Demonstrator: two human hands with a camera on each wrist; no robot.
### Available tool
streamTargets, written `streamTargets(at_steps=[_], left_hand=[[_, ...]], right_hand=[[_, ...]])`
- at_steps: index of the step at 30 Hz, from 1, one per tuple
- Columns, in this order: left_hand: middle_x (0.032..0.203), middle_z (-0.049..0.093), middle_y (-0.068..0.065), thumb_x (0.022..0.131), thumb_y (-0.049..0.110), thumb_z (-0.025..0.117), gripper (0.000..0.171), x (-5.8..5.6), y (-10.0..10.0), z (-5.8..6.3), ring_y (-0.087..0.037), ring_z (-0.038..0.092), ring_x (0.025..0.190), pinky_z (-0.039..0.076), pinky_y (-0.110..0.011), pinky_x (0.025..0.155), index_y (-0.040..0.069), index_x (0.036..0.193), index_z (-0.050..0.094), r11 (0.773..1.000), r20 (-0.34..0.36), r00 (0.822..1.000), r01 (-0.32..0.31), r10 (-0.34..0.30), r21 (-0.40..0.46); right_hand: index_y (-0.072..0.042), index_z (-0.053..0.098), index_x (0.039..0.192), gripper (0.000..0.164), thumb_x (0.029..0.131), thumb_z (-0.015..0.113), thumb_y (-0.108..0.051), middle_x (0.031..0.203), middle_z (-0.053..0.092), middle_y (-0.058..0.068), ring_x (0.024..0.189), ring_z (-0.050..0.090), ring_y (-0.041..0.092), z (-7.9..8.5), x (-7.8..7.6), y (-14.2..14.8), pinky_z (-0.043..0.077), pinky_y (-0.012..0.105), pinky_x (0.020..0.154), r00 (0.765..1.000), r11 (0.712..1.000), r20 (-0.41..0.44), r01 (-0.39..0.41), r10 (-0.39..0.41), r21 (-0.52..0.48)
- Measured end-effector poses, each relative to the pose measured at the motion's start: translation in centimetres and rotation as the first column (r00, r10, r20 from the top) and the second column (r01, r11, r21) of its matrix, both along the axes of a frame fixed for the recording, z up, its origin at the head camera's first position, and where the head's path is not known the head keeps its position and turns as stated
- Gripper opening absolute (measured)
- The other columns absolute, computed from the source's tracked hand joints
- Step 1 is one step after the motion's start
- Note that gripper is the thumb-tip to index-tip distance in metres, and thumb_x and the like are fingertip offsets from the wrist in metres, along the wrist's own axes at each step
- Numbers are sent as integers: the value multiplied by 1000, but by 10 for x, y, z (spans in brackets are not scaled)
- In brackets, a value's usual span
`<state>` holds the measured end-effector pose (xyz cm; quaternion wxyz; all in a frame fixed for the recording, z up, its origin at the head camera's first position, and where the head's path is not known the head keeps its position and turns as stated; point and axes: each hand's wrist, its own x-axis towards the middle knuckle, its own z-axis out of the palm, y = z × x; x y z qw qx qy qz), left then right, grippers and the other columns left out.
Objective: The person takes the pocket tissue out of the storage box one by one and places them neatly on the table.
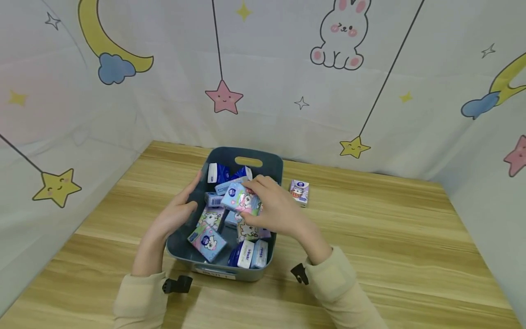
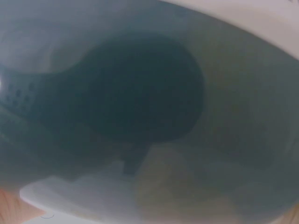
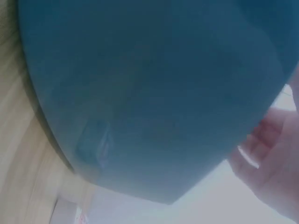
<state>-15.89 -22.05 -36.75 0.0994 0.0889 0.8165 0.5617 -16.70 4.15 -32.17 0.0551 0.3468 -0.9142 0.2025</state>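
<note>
Right hand (image 1: 274,206) pinches a blue packet (image 1: 239,198) (head view only)

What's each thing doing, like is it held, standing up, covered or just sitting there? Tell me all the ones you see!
Right hand: pinching a packet above the bin
Light-blue rectangular cartoon packet: held in the air
Left hand: fingers mostly straight, at the bin's left side
Dark blue-grey plastic bin: upright, uncovered, partly filled
Purple-and-white rectangular cartoon packet: outside the bin, not held
</note>
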Motion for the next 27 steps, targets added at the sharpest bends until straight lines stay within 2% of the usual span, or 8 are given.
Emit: streamTargets(at_steps=[3, 5, 8, 10, 15, 21, 27], left_hand=[[163, -9, -5, 91, -4, 31, 77, 0, 0, 0, -35, -11, 149, -3, -63, 116, 24, 155, -1, 1000, -1, 1000, -1, 1, 3], [163, -9, -4, 92, -4, 31, 77, 0, 0, 0, -35, -6, 150, 4, -61, 117, 25, 155, -1, 1000, 6, 1000, -6, 6, 4], [163, -8, -4, 91, -4, 32, 78, -1, 0, -1, -36, 2, 148, 15, -57, 110, 26, 155, -1, 1000, 15, 1000, -13, 13, 6], [163, -8, -5, 91, -4, 32, 78, 0, 0, -1, -38, 8, 144, 18, -56, 106, 26, 155, -1, 1000, 18, 1000, -13, 13, 9], [163, -9, -6, 91, -4, 32, 78, 1, -1, 0, -38, 2, 148, 15, -60, 111, 27, 155, -1, 1000, 14, 1000, -13, 13, 2], [163, -9, -6, 91, -4, 33, 79, 2, 0, 1, -37, -9, 149, 11, -61, 113, 27, 155, -1, 1000, 16, 1000, -15, 15, 3], [163, -8, -5, 92, -3, 32, 77, 0, 0, 0, -37, -12, 149, -3, -66, 115, 26, 155, -1, 1000, 19, 1000, -19, 19, -14]], right_hand=[[-8, 54, 134, 65, 79, 73, -35, 107, 57, 1, 88, 47, 13, 1, -1, 5, 44, 25, 71, 997, 995, 13, 77, -76, -62], [-7, 55, 133, 64, 78, 73, -34, 108, 58, 3, 88, 48, 14, 1, -2, 9, 43, 25, 70, 992, 986, 29, 123, -120, -110], [-6, 55, 133, 64, 77, 74, -33, 108, 58, 5, 87, 50, 16, 1, -3, 15, 44, 26, 70, 983, 968, 52, 181, -175, -172], [-6, 55, 132, 65, 77, 75, -32, 109, 58, 6, 89, 51, 17, 0, -4, 18, 45, 27, 70, 976, 955, 68, 216, -206, -202], [-7, 54, 133, 64, 77, 76, -29, 110, 57, 7, 92, 50, 19, -3, -6, 26, 46, 27, 70, 953, 921, 127, 299, -275, -251], [-8, 53, 133, 64, 77, 75, -28, 114, 56, 9, 95, 52, 22, -7, -12, 39, 46, 30, 74, 916, 857, 205, 396, -345, -329], [-4, 53, 131, 62, 78, 74, -26, 117, 56, 13, 100, 53, 24, -13, -22, 57, 47, 29, 74, 878, 788, 254, 477, -406, -389]])
